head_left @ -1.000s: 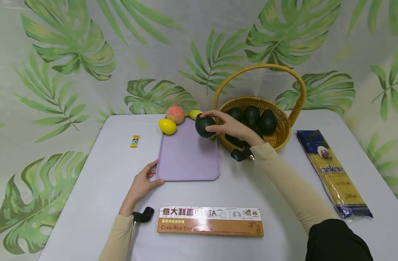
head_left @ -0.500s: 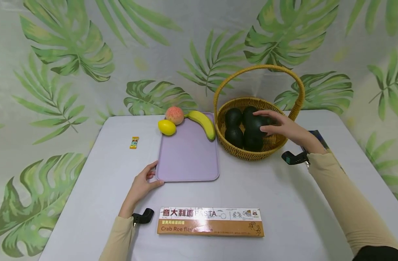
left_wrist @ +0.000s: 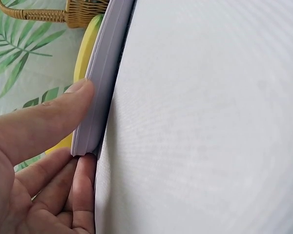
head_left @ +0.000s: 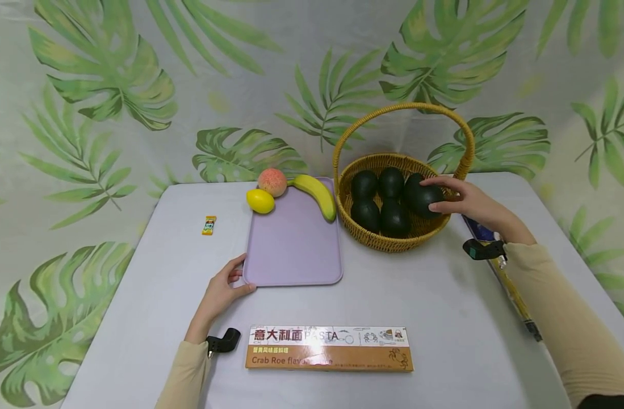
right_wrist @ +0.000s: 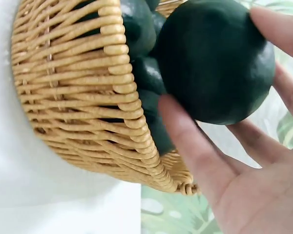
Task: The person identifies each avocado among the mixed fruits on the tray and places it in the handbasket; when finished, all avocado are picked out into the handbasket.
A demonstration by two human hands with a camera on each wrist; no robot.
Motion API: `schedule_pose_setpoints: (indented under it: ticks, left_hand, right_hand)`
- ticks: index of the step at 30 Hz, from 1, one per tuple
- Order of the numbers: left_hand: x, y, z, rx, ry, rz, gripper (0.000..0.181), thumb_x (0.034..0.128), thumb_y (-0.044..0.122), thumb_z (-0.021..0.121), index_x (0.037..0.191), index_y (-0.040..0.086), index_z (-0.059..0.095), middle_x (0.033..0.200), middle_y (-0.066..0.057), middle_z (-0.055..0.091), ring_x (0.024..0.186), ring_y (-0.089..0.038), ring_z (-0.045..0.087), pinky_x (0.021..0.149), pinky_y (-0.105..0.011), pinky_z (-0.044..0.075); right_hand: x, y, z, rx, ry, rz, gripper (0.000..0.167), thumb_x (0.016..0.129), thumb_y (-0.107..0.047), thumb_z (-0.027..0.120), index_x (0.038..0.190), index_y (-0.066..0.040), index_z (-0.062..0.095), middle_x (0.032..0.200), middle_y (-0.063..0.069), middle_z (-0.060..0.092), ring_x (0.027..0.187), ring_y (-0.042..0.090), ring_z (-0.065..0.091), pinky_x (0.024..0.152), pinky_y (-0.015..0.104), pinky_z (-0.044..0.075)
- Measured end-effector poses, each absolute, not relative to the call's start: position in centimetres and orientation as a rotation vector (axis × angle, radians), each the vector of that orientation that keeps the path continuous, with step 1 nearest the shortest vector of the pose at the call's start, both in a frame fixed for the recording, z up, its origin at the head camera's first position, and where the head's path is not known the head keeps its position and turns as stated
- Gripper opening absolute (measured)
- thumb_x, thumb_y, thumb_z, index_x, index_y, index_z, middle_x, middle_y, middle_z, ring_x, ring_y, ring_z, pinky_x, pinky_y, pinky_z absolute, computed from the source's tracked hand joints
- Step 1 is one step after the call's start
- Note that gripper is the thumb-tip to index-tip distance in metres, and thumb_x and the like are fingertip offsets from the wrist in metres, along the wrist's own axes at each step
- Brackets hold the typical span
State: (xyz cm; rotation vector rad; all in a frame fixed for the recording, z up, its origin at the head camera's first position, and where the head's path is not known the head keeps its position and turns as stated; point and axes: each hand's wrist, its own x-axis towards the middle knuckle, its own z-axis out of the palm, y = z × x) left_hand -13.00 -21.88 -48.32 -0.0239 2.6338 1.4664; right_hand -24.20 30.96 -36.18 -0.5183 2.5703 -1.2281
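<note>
My right hand [head_left: 477, 207] holds a dark green avocado [head_left: 419, 199] at the right side of the wicker basket [head_left: 385, 244]. In the right wrist view, thumb and fingers spread round this avocado [right_wrist: 215, 63] above the basket's rim. Several more avocados [head_left: 393, 218] lie inside the basket. My left hand [head_left: 222, 292] grips the front left corner of a light purple tray [head_left: 296, 244]. In the left wrist view the thumb presses the tray's edge [left_wrist: 100, 97], and the other fingers curl at its corner. A banana [head_left: 318, 196], a peach [head_left: 272, 182] and a lemon [head_left: 260, 201] lie along the tray's far end.
A pasta box [head_left: 329, 348] lies near the front of the white table [head_left: 138, 318]. Partly behind the right arm is a blue and yellow pasta packet [head_left: 511, 289]. A small wrapped snack [head_left: 209, 225] sits left of the tray. The basket's tall handle [head_left: 403, 108] arches over the avocados.
My right hand has carried the avocado rightward from above the tray's far right corner, across the basket to its right side. The banana is now uncovered. My left hand stays at the tray corner.
</note>
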Motion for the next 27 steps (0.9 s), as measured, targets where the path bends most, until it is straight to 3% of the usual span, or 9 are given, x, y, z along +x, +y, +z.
schedule_pose_setpoints:
  ticks: [2, 6, 9, 13, 27]
  left_hand:
    - [-13.0, -21.9, -48.3, -0.027, 2.635, 1.466, 0.076, 0.0795, 0.012, 0.078, 0.145, 0.008, 0.040, 0.120, -0.018, 0.056, 0.106, -0.030, 0.049, 0.093, -0.043, 0.037]
    - [-13.0, -21.9, -48.3, -0.028, 2.639, 1.463, 0.075, 0.0795, 0.012, 0.078, 0.145, 0.008, 0.040, 0.120, -0.018, 0.056, 0.106, -0.030, 0.049, 0.093, -0.043, 0.036]
    - [-13.0, -21.9, -48.3, -0.025, 2.638, 1.463, 0.075, 0.0797, 0.013, 0.078, 0.145, 0.008, 0.040, 0.121, -0.018, 0.056, 0.107, -0.030, 0.049, 0.093, -0.043, 0.036]
    - [-13.0, -21.9, -48.3, -0.027, 2.637, 1.459, 0.076, 0.0800, 0.014, 0.078, 0.145, 0.008, 0.040, 0.121, -0.019, 0.056, 0.107, -0.030, 0.049, 0.093, -0.043, 0.037]
    - [-13.2, -22.0, -48.3, -0.023, 2.638, 1.460, 0.076, 0.0800, 0.013, 0.078, 0.145, 0.008, 0.040, 0.120, -0.019, 0.056, 0.106, -0.030, 0.048, 0.093, -0.043, 0.037]
  right_hand:
    - [-24.4, 30.7, -36.2, -0.536, 2.595, -1.173, 0.052, 0.093, -0.024, 0.064, 0.141, -0.017, 0.046, 0.148, 0.012, 0.033, 0.118, 0.037, 0.050, 0.091, 0.052, 0.040]
    - [-24.9, 30.3, -36.6, -0.564, 2.632, -1.072, 0.051, 0.090, -0.020, 0.068, 0.138, -0.015, 0.050, 0.132, 0.013, 0.051, 0.097, 0.029, 0.055, 0.083, 0.045, 0.042]
    - [-25.2, 30.1, -36.9, -0.575, 2.613, -1.048, 0.052, 0.088, -0.016, 0.069, 0.137, -0.011, 0.051, 0.134, 0.017, 0.048, 0.105, 0.034, 0.052, 0.087, 0.050, 0.040]
    - [-25.4, 29.9, -37.0, -0.584, 2.554, -1.071, 0.052, 0.088, -0.012, 0.068, 0.137, -0.007, 0.050, 0.146, 0.020, 0.033, 0.126, 0.042, 0.037, 0.095, 0.061, 0.032]
    - [-25.8, 28.3, -38.3, -0.708, 2.630, -0.780, 0.054, 0.085, 0.001, 0.063, 0.137, -0.002, 0.049, 0.142, 0.028, 0.037, 0.128, 0.047, 0.033, 0.098, 0.062, 0.030]
